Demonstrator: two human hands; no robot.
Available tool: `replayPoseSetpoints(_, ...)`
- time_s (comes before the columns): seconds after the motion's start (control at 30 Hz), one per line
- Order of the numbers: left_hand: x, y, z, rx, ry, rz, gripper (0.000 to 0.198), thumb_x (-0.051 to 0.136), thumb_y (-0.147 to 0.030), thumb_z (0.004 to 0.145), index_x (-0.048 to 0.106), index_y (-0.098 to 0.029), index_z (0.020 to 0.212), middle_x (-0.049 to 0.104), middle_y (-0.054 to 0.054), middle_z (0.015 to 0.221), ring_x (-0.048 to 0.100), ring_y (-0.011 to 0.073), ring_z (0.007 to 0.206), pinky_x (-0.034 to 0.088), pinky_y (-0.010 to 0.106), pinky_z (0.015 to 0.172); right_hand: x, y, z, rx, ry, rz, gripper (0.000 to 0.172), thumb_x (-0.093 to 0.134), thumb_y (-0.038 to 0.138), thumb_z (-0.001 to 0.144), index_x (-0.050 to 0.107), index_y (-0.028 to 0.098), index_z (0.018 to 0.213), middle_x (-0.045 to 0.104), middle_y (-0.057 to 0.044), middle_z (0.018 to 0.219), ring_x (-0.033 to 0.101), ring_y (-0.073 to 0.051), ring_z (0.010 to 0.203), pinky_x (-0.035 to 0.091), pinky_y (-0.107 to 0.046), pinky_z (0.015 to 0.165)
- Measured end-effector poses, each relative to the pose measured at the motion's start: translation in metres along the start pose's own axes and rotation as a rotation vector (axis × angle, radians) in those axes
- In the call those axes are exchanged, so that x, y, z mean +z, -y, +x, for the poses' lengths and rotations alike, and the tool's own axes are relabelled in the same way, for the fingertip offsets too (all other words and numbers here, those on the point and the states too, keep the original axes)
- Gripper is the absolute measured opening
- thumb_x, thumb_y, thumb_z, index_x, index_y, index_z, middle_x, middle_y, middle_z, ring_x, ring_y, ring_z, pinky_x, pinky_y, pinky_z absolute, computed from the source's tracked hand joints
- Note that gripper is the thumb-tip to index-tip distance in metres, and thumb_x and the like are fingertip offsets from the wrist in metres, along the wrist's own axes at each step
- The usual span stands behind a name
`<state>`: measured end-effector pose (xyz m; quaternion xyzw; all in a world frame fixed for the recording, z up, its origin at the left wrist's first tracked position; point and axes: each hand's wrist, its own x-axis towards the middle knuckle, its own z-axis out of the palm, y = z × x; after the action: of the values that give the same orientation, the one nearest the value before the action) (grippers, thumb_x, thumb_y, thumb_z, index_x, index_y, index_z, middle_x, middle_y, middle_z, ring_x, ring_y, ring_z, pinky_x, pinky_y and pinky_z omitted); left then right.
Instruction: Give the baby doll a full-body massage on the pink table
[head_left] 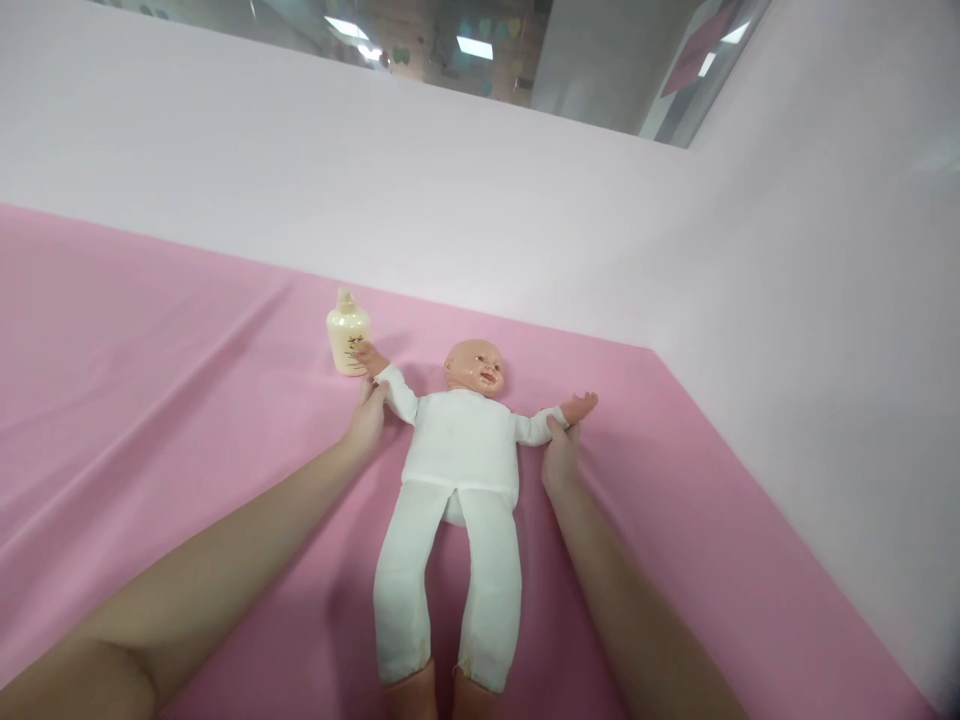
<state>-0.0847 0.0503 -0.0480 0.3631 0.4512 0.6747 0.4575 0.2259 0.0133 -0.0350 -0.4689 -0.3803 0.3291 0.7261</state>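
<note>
From the head camera, a small cream-yellow plastic bottle with a narrow cap (348, 340) stands upright on the pink cloth-covered bed (150, 400), towards the far edge where the cloth meets the wall. It sits just beyond the doll's raised hand, which touches or nearly touches its side; I cannot tell which. Nothing else lies on the cloth near the hands.

The bed surface is a smooth pink sheet with long shallow creases running across its left part. A pale pink wall (450, 180) rises along the far edge and another along the right edge; they meet at the far right corner. Above the far wall a strip of room shows, with ceiling lights and a grey partition.

The plastic baby doll in a white cloth suit (461, 450) lies face up in the middle of the bed, head towards the far edge, legs towards the near edge, both arms spread outward.

Both bare forearms reach in from the near edge. The left hand (366, 420) is closed round the doll's sleeve near the wrist, next to the bottle. The right hand (561, 455) grips the other sleeve near its wrist, fingers curled over the cloth
</note>
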Motion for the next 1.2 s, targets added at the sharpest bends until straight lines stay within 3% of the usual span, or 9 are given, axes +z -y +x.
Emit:
replayPoseSetpoints(0.17, -0.005, 0.009, 0.013, -0.090, -0.109, -0.117, 0.013, 0.053, -0.031, 0.090, 0.056, -0.025, 0.101, 0.070, 0.006, 0.106, 0.066, 0.0249, 0.114, 0.055, 0.040, 0.096, -0.009, -0.009, 0.011, 0.157, -0.155, 0.165, 0.082, 0.053, 0.026, 0.080, 0.020, 0.036, 0.154, 0.025, -0.002, 0.165, 0.037, -0.017, 0.149, 0.036, -0.045, 0.121)
replayPoseSetpoints(0.4, -0.006, 0.016, 0.016, -0.023, -0.080, -0.063, 0.018, 0.056, -0.038, 0.089, 0.053, -0.027, 0.103, 0.070, 0.006, 0.111, 0.065, 0.0256, 0.117, 0.055, 0.042, 0.096, -0.009, -0.010, 0.011, 0.119, -0.160, 0.118, 0.080, 0.050, 0.038, 0.088, 0.010, 0.033, 0.157, 0.016, -0.001, 0.168, 0.026, -0.012, 0.153, 0.032, -0.036, 0.124)
replayPoseSetpoints(0.53, -0.007, 0.018, 0.017, -0.007, -0.058, -0.061, 0.019, 0.059, -0.036, 0.089, 0.054, -0.027, 0.105, 0.067, 0.007, 0.119, 0.062, 0.0237, 0.120, 0.054, 0.038, 0.096, -0.006, -0.009, 0.008, 0.104, -0.155, 0.053, 0.080, 0.052, 0.041, 0.088, 0.011, 0.029, 0.157, 0.010, -0.004, 0.169, 0.022, -0.015, 0.155, 0.033, -0.037, 0.123)
replayPoseSetpoints(0.9, -0.006, 0.017, 0.015, -0.028, -0.075, -0.045, 0.022, 0.063, -0.036, 0.086, 0.056, -0.026, 0.104, 0.067, 0.006, 0.113, 0.065, 0.0251, 0.112, 0.055, 0.038, 0.088, -0.005, -0.013, 0.004, 0.048, -0.116, -0.092, 0.084, 0.057, 0.040, 0.085, 0.015, 0.026, 0.156, 0.018, -0.006, 0.168, 0.027, -0.018, 0.153, 0.027, -0.042, 0.125)
replayPoseSetpoints(1.07, -0.003, 0.008, 0.004, 0.090, -0.016, 0.105, 0.027, 0.061, -0.039, 0.088, 0.053, -0.025, 0.110, 0.065, 0.007, 0.110, 0.064, 0.0254, 0.108, 0.054, 0.039, 0.088, 0.000, -0.005, 0.001, -0.065, -0.053, -0.158, 0.086, 0.057, 0.036, 0.083, 0.015, 0.026, 0.157, 0.018, -0.007, 0.168, 0.024, -0.020, 0.154, 0.024, -0.044, 0.126)
replayPoseSetpoints(1.2, 0.001, 0.000, -0.010, 0.264, 0.188, 0.296, 0.042, 0.058, -0.042, 0.091, 0.049, -0.023, 0.127, 0.064, 0.008, 0.117, 0.063, 0.0247, 0.107, 0.052, 0.041, 0.093, 0.006, 0.004, -0.005, -0.176, 0.077, -0.192, 0.085, 0.058, 0.031, 0.082, 0.020, 0.026, 0.157, 0.023, -0.008, 0.167, 0.025, -0.023, 0.154, 0.022, -0.049, 0.125)
